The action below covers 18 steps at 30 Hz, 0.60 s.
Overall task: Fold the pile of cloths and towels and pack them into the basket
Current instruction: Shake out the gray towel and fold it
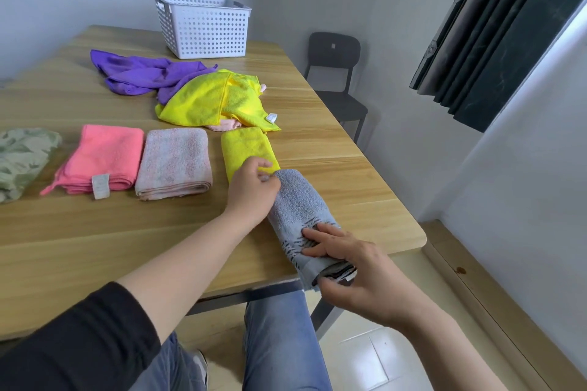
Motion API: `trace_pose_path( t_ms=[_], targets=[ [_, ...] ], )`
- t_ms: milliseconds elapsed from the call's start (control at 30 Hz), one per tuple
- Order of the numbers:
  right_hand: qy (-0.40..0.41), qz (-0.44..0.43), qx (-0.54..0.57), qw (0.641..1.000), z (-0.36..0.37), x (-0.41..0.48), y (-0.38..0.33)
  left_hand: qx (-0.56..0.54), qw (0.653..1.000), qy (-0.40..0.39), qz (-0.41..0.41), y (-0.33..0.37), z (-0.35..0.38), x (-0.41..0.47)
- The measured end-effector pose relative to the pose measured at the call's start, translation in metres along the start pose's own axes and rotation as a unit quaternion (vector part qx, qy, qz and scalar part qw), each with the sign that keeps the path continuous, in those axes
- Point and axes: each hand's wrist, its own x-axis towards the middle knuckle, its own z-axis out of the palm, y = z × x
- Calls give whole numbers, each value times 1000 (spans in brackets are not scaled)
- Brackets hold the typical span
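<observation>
A: Left fingers (261, 164)?
B: Curled, pinching the far end of the grey towel (295, 203), right at the near edge of the folded yellow cloth (244, 146).
A: Right fingers (319, 234)?
B: Spread across the top of the towel's near end, thumb underneath, gripping the folded layers just past the near edge of the desk (333, 152).
A: Hands?
B: Left hand (251, 190) reaching in from the left, black sleeve (79, 343) on the upper arm; right hand (355, 276) nearer, off the desk edge.
A: Towel itself?
B: Folded into a long narrow strip, lying diagonally at the near right corner, dark stripes toward the near end.
A: Further left?
B: A row of folded pieces: pale pink towel (174, 162), coral cloth (104, 155) with a white tag (100, 186), green patterned cloth (19, 159) at the left edge of view.
A: Unfolded ones?
B: Heaped farther back: loose yellow cloth (203, 98) over a light pink cloth (222, 127), crumpled purple cloth (139, 73) touching it on the far left.
A: Basket (203, 28)?
B: White, perforated, at the far side of the desk behind the heap; inside hidden.
</observation>
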Motion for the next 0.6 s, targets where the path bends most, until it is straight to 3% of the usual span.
trace_pose_path(
  t_ms=[33, 100, 167, 300, 467, 600],
  targets=[
    [1, 11, 42, 999, 0, -1, 1, 82, 992, 30, 88, 2, -2, -4],
    [64, 43, 152, 985, 4, 0, 0, 187, 945, 54, 264, 11, -5, -14],
    [158, 71, 193, 966, 11, 3, 0, 267, 905, -8, 332, 14, -1, -22],
    [203, 41, 95, 974, 22, -1, 10, 390, 881, -154, 219, -9, 11, -26],
    [199, 84, 102, 971, 24, -8, 25, 382, 888, -167, 195, -20, 18, -22],
    [180, 61, 42, 981, 27, -10, 26, 442, 860, -178, 181, -14, 18, -23]
  ],
)
